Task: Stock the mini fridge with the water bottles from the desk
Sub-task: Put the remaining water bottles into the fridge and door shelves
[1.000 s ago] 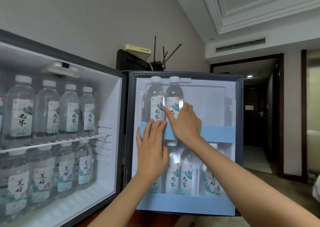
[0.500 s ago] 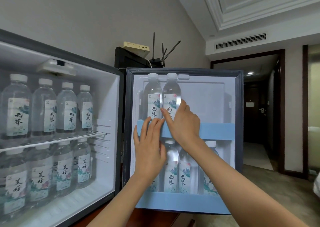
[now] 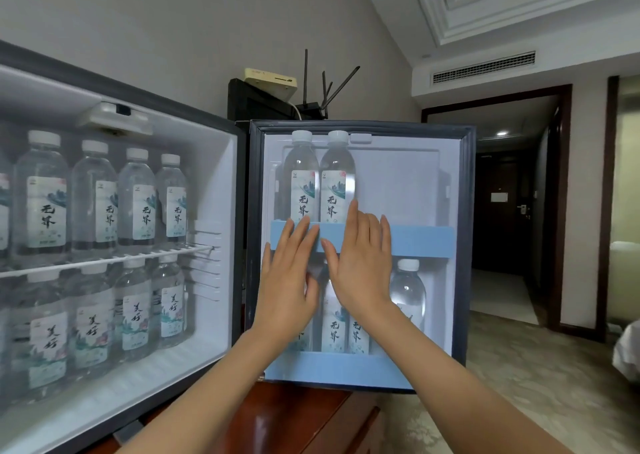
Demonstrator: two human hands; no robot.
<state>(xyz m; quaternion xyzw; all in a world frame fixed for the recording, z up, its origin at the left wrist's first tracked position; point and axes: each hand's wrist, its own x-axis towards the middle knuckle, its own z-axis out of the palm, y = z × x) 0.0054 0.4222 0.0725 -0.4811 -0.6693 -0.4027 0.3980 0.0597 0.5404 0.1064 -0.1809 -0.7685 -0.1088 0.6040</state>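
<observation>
The mini fridge (image 3: 221, 190) stands open, its door (image 3: 464, 245) swung out to the right. Two water bottles (image 3: 337, 176) stand side by side behind the upper blue door rail (image 3: 422, 240). More bottles (image 3: 407, 289) stand in the lower door shelf, partly hidden by my hands. My left hand (image 3: 287, 280) and my right hand (image 3: 363, 266) are flat with straight fingers in front of the upper rail, fingertips reaching the two upper bottles' labels. Neither holds anything. Inside the fridge, several bottles (image 3: 136, 197) fill the wire shelf (image 3: 104, 261) and the floor below.
The fridge sits on a reddish wooden cabinet (image 3: 294, 426). A router with antennas (image 3: 315, 107) and a cream box (image 3: 270, 83) sit behind the door on a black unit. A dark hallway doorway (image 3: 498, 211) opens to the right, over patterned carpet (image 3: 536, 384).
My right hand has let go of the right upper bottle and drawn back, fingers now straight. Both hands sit slightly lower in front of the rail. The view has shifted a little.
</observation>
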